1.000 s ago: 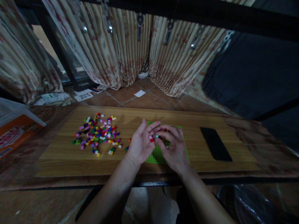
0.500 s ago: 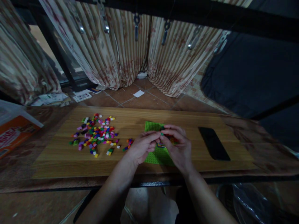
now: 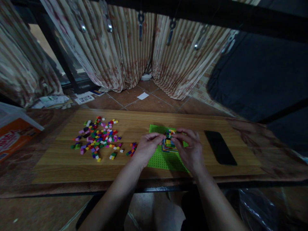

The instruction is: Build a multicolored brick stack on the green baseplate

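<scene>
A green studded baseplate (image 3: pixel 160 162) lies on the wooden board, bearing a small structure of multicoloured toy bricks (image 3: pixel 170 144). My left hand (image 3: pixel 149 148) is at the structure's left side, thumb and forefinger pinched together; anything between them is too small to make out. From the right, my right hand (image 3: pixel 192 149) reaches over the structure with curled fingers, its thumb and fingertips closed around a small toy brick at the top. The right hand covers part of the structure and the plate's right side.
Many loose coloured bricks (image 3: pixel 102 138) are scattered on the board's left, with a smaller cluster (image 3: pixel 132 149) beside my left hand. A black phone-like slab (image 3: pixel 220 147) lies at the right. An orange-labelled plastic container (image 3: pixel 18 136) stands at the far left.
My hands have moved apart from where their fingertips met above the plate. The brick structure between them shows more fully now, and the right hand has shifted slightly right.
</scene>
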The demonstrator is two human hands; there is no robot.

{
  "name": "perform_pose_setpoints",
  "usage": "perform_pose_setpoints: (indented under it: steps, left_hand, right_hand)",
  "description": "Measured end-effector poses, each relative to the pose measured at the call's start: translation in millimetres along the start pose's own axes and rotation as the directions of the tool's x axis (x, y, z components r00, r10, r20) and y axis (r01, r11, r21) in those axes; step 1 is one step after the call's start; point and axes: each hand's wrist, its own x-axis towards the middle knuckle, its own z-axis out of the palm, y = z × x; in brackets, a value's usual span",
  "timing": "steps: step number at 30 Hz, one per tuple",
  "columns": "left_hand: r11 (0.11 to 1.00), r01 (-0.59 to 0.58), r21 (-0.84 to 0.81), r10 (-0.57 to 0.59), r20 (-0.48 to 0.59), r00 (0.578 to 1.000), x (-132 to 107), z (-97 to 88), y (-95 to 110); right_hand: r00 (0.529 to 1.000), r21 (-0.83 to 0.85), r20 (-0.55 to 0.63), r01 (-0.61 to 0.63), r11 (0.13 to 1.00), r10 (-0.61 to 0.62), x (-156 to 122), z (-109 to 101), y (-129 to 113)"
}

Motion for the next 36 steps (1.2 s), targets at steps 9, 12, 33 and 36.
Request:
perform_pose_setpoints:
  steps: [9, 12, 33, 36]
  left_hand:
    - [0.983, -0.108, 0.149, 0.11, -0.009, 0.994, 2.0, 4.5, -3.9]
    - [0.97, -0.144, 0.197, 0.145, 0.01, 0.989, 3.2, 4.9, -5.6]
    - [0.954, -0.195, 0.227, 0.187, 0.056, 0.981, 6.1, 3.9, -10.8]
    - [0.955, -0.191, 0.228, 0.184, 0.053, 0.982, 6.9, 3.6, -11.9]
  right_hand:
    - [0.999, -0.016, 0.015, 0.029, 0.999, -0.029, 0.6, 2.2, -4.6]
    - [1.0, 0.003, 0.008, -0.018, 1.0, 0.018, 0.8, 5.5, -2.4]
    - [0.939, 0.189, -0.052, -0.326, 0.926, 0.341, 1.2, 21.8, 5.3]
    - [0.922, 0.249, -0.042, -0.363, 0.898, 0.384, 0.4, 26.7, 3.9]
